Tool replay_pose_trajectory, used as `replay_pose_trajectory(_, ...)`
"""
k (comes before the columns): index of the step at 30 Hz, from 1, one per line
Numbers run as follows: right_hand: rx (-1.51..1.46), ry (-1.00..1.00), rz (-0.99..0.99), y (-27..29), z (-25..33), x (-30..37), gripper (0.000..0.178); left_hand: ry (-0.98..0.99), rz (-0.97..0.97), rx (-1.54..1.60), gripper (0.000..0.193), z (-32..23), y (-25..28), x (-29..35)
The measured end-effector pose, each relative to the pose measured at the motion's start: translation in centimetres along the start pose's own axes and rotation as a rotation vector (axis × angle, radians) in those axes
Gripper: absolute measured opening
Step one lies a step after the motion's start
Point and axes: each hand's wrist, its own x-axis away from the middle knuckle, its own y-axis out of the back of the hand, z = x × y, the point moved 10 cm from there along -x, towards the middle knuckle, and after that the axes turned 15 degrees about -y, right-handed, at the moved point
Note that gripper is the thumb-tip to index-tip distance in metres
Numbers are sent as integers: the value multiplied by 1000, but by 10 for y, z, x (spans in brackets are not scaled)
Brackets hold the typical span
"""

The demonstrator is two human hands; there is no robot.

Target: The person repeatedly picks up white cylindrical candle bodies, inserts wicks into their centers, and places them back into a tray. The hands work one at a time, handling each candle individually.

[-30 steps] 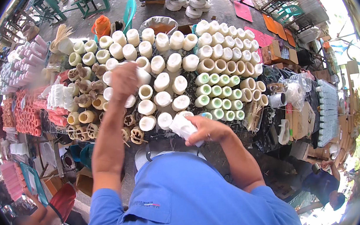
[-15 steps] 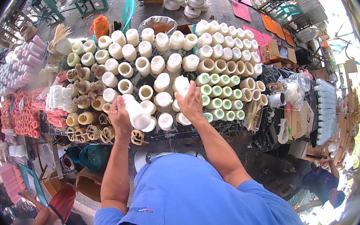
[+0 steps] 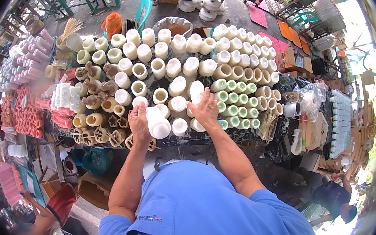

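Observation:
My left hand (image 3: 139,124) is closed around a white pillar candle (image 3: 157,124), which leans with its round end toward me over the front rows. To its right, my right hand (image 3: 205,111) grips another white pillar candle (image 3: 195,89) from its near right side, fingers wrapped along it. Between the two hands stand more white candles (image 3: 177,104), some with a wick showing. Hollow cream candle cups (image 3: 160,95) are set among them. Just right of my right hand are rows of small green-lined candle cups (image 3: 236,97).
Cream cups with cut-out sides (image 3: 94,120) and pink pieces (image 3: 27,113) cover the table's left. A bundle of thin sticks (image 3: 267,122) and plastic bags (image 3: 307,93) lie right. An orange jug (image 3: 112,24) stands behind. Other people (image 3: 336,196) are at lower right and lower left.
The view has shifted, so the table appears farther right. My left hand has brought its candle slightly right and nearer to me. My right hand stays on its candle.

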Motion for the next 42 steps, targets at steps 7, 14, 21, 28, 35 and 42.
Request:
replay_pose_trajectory(7,-1234,-11,1001,21,43,72,100,259,91,204,34,-4,-43,33)
replay_pose_trajectory(14,-1396,41,1170,51,81,122,78,-132,244,-316,38,-37,-68,23)
replay_pose_trajectory(21,-1030,-21,749,65,38,85,46,-150,773,-329,28,-76,-110,52)
replay_pose_trajectory(28,-729,289,48,103,36,80,34,-649,899,-818,48,-98,-140,100)
replay_pose_trajectory(35,-637,224,136,85,41,102,46,-833,623,-965,38,-69,-116,66)
replay_pose_trajectory(42,-678,328,547,76,38,136,63,-608,431,-805,37,-77,-98,40)
